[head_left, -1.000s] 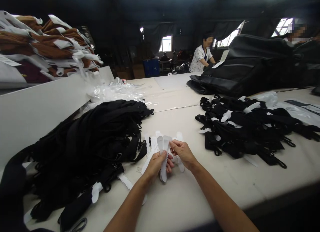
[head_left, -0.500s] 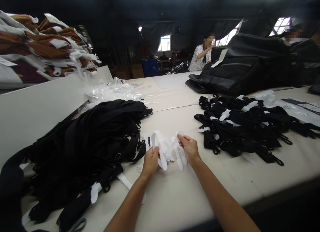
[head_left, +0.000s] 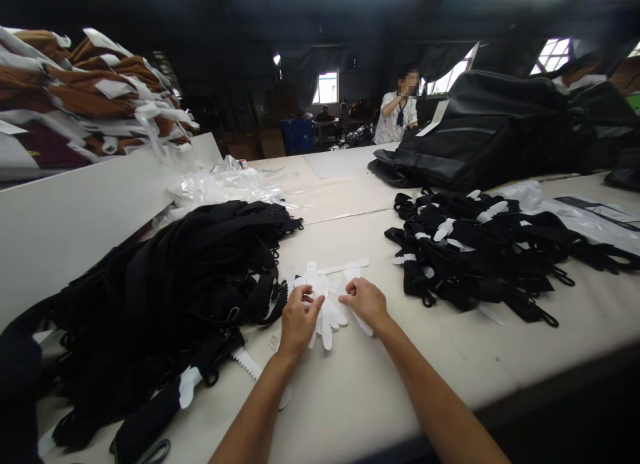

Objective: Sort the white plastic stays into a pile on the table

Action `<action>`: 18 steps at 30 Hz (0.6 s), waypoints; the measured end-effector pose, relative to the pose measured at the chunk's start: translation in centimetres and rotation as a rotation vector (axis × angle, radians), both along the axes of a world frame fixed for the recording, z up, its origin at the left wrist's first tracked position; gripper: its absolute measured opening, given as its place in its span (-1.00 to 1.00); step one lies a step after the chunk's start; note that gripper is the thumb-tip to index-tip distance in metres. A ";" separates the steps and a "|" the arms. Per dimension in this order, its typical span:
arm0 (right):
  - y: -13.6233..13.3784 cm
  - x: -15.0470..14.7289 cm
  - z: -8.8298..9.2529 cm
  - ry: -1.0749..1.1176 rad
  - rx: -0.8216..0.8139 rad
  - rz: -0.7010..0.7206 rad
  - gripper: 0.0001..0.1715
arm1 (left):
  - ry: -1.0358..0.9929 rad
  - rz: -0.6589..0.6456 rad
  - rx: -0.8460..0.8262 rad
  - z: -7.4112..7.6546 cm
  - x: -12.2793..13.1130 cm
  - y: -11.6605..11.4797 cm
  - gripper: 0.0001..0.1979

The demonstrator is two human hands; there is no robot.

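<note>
White strips point(head_left: 327, 331) lie in a loose fan on the table point(head_left: 450, 377), nr its front edge, btwn a big blk strap pile point(head_left: 165, 271) toward the left edge & a smaller strap heap point(head_left: 465, 251) off to the right. L hand point(head_left: 299, 321) is at the fan's left side, fingers curled, slightly apart; R hand point(head_left: 369, 303) at its right, fingers narrow. Can't tell from here if either grips one.

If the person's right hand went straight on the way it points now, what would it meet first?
Most likely the loose white strips, some with notched edges, lying on the table just beyond the right hand. Depth is unclear, so it may already be touching one.
</note>
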State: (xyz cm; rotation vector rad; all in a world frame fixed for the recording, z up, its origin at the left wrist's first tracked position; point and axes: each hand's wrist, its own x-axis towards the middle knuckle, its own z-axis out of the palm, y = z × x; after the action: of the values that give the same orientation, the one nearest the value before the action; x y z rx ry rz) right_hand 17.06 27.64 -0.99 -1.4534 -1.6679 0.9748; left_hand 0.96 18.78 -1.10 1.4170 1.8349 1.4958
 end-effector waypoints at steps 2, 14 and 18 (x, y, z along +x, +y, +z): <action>0.1 0.3 0.1 0.022 -0.009 0.023 -0.86 | 0.007 -0.011 0.010 0.2 0.1 -0.1 -0.70; -0.8 0.0 0.9 0.558 -0.138 0.241 -0.56 | -0.213 -0.323 -0.047 -0.2 2.3 -0.7 -0.70; -1.6 -0.5 1.3 0.630 -0.196 0.334 -0.54 | -0.383 -0.427 -0.128 -0.1 3.5 -0.9 -0.72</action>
State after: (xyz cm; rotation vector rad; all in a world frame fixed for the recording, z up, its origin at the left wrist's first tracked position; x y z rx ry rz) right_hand 16.58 26.00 0.33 -0.8464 -1.3785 1.6195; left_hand 4.45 17.89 -1.22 1.2549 1.2777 1.2953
